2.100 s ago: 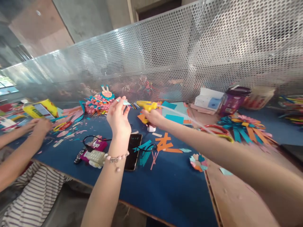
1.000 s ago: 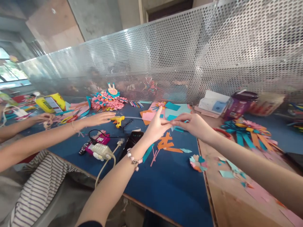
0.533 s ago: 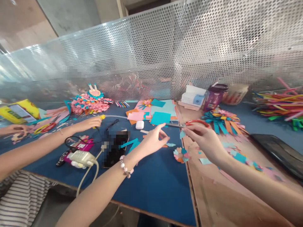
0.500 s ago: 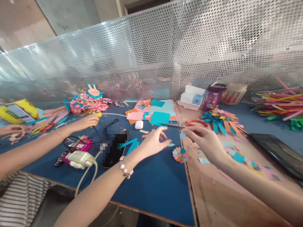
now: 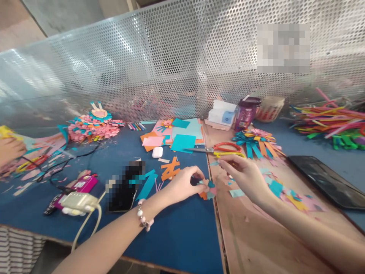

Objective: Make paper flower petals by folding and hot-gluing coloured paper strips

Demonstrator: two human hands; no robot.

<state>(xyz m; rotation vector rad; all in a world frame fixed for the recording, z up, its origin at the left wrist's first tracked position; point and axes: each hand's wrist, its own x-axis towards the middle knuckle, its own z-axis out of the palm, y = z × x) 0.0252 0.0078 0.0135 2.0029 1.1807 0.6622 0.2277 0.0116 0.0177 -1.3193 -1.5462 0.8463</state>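
My left hand (image 5: pixel 186 184), with a beaded bracelet at its wrist, has thumb and fingers closed at the left edge of a small round paper flower (image 5: pixel 210 190) in orange, teal and pink. The flower lies on the blue table, partly hidden by the fingertips. To its right, my right hand (image 5: pixel 246 175) is raised over the brown board with its fingertips pinched together. A small light-blue paper piece (image 5: pixel 215 163) shows at those fingertips. Just behind it lie scissors with red and yellow handles (image 5: pixel 228 147), their blades over a teal paper square (image 5: pixel 184 143).
Orange strips (image 5: pixel 171 169), teal strips (image 5: pixel 146 186) and a white earbud case (image 5: pixel 157 152) lie left of centre. A phone (image 5: pixel 122 194) and a power adapter (image 5: pixel 78 201) are nearer. A fringed paper flower (image 5: pixel 256 142), cup (image 5: pixel 247 112) and black tray (image 5: pixel 327 180) stand right. Another person's hand (image 5: pixel 11 150) is far left.
My left hand has lowered to the paper flower and closed at its edge. My right hand stays pinched near the scissors. The other person's arm has withdrawn left, and the view has swung right.
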